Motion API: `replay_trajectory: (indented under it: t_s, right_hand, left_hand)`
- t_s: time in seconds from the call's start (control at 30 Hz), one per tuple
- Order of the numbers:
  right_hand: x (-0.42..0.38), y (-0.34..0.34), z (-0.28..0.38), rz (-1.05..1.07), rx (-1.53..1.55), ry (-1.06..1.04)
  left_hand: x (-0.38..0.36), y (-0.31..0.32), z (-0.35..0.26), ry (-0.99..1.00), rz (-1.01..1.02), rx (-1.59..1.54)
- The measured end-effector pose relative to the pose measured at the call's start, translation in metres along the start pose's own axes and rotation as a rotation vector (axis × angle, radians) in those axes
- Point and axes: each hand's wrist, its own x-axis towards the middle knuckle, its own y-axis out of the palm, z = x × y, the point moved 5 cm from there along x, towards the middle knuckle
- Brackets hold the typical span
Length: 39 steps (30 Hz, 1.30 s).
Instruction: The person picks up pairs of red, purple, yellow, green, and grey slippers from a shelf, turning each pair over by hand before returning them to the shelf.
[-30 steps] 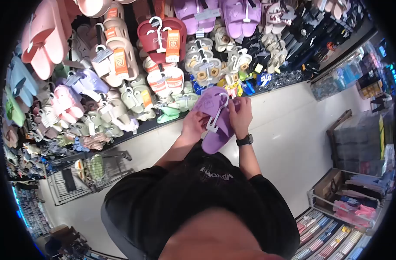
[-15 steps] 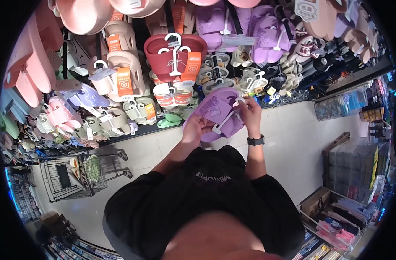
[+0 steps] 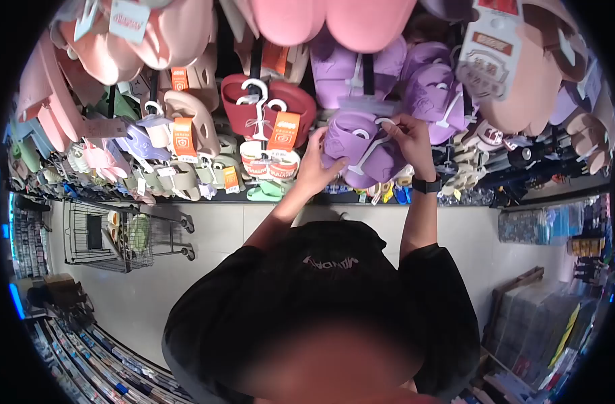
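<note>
A pair of purple slippers [image 3: 348, 143] on a white plastic hanger [image 3: 371, 156] is held up in front of the rack. My left hand [image 3: 319, 165] is closed on the left edge of the pair, thumb on the near face. With fingers pinched, my right hand [image 3: 410, 138] grips the hook of that hanger at the upper right. Similar purple slippers [image 3: 338, 74] hang on the rack just behind. Left of my left hand hangs a dark red pair [image 3: 237, 118] with an orange tag [image 3: 284, 130].
Pink slippers [image 3: 368, 23] hang close overhead, and a large beige pair [image 3: 523, 74] hangs at upper right. A wire shopping cart [image 3: 112, 232] stands on the tiled floor to the left. Plastic-wrapped boxes [image 3: 533, 320] are at lower right.
Both hands have raised the purple slippers forward and slightly right, from near the rack's lower edge to close below the hanging purple ones. The camera view has shifted too.
</note>
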Motion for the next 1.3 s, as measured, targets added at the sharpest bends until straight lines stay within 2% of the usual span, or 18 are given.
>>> replay_trajectory:
  t_s: [0.13, 0.17, 0.2, 0.3, 0.33, 0.47, 0.53, 0.7, 0.77, 0.83, 0.97, 1.03, 1.17, 1.3]
  right_hand:
    - [0.047, -0.016, -0.009, -0.045, 0.119, -0.059]
    - [0.062, -0.017, -0.002, -0.049, 0.159, -0.085]
    - [0.067, -0.017, 0.016, -0.027, -0.052, -0.206]
    - [0.083, 0.003, 0.017, -0.112, -0.089, -0.516]
    - [0.088, 0.008, 0.014, -0.118, -0.088, -0.541]
    - [0.096, 0.024, -0.014, -0.121, -0.020, -0.472]
    - [0.093, 0.028, -0.024, -0.123, 0.031, -0.432]
    - [0.084, 0.013, -0.006, -0.007, 0.226, -0.342]
    - [0.087, 0.006, 0.007, 0.054, 0.272, -0.316]
    - [0.093, 0.006, 0.016, 0.084, 0.287, -0.307]
    - [0.103, 0.010, 0.033, 0.086, 0.268, -0.328]
    - [0.107, 0.011, 0.041, 0.119, 0.194, -0.457]
    - [0.094, 0.010, 0.051, 0.032, 0.183, -0.320]
    - [0.091, 0.011, 0.070, -0.031, -0.020, -0.436]
  left_hand:
    - [0.050, 0.008, 0.015, 0.059, -0.168, 0.150]
    - [0.066, 0.008, -0.003, 0.051, -0.196, 0.025]
    - [0.069, 0.007, -0.001, 0.072, -0.224, 0.010]
    - [0.069, 0.004, 0.011, 0.120, -0.310, -0.008]
    - [0.067, 0.005, 0.009, 0.075, -0.348, -0.049]
    - [0.054, 0.005, 0.034, -0.042, -0.469, -0.179]
    - [0.048, 0.004, 0.029, -0.038, -0.463, -0.122]
    - [0.044, 0.008, 0.003, -0.037, -0.426, -0.135]
    - [0.047, 0.012, -0.017, 0.041, -0.445, -0.110]
    - [0.047, 0.014, -0.021, -0.014, -0.454, -0.061]
    - [0.044, 0.015, -0.027, 0.016, -0.477, -0.030]
    - [0.042, 0.014, -0.020, -0.023, -0.470, -0.103]
    - [0.037, 0.014, -0.010, -0.014, -0.458, -0.090]
    - [0.035, 0.013, -0.009, -0.005, -0.430, -0.095]
